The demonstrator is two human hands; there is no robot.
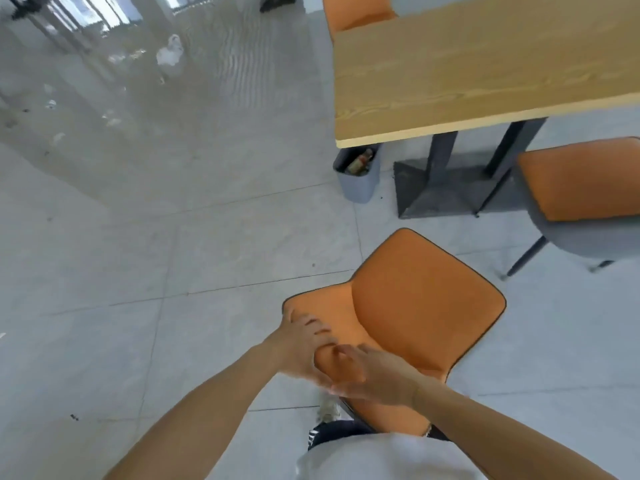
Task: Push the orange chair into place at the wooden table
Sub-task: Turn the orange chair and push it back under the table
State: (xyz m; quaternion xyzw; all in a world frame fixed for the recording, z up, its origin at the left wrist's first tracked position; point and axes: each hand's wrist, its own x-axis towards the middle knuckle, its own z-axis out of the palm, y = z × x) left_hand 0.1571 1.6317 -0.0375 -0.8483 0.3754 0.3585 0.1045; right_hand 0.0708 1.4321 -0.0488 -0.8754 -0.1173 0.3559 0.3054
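An orange chair (420, 299) with dark piping stands on the tiled floor in front of me, its seat pointing toward the wooden table (478, 74) at the upper right. A gap of floor separates chair and table. My left hand (299, 344) grips the top of the chair's backrest, fingers curled over its edge. My right hand (372, 374) grips the backrest just beside it, thumb side touching the left hand. My arms and white shirt fill the bottom of the view.
A grey bin (358, 174) with bottles stands under the table's near left corner. The table's dark pedestal base (440, 188) sits behind the chair. A second orange chair (581, 188) stands at right, a third (356, 12) beyond the table. Litter lies on the far floor.
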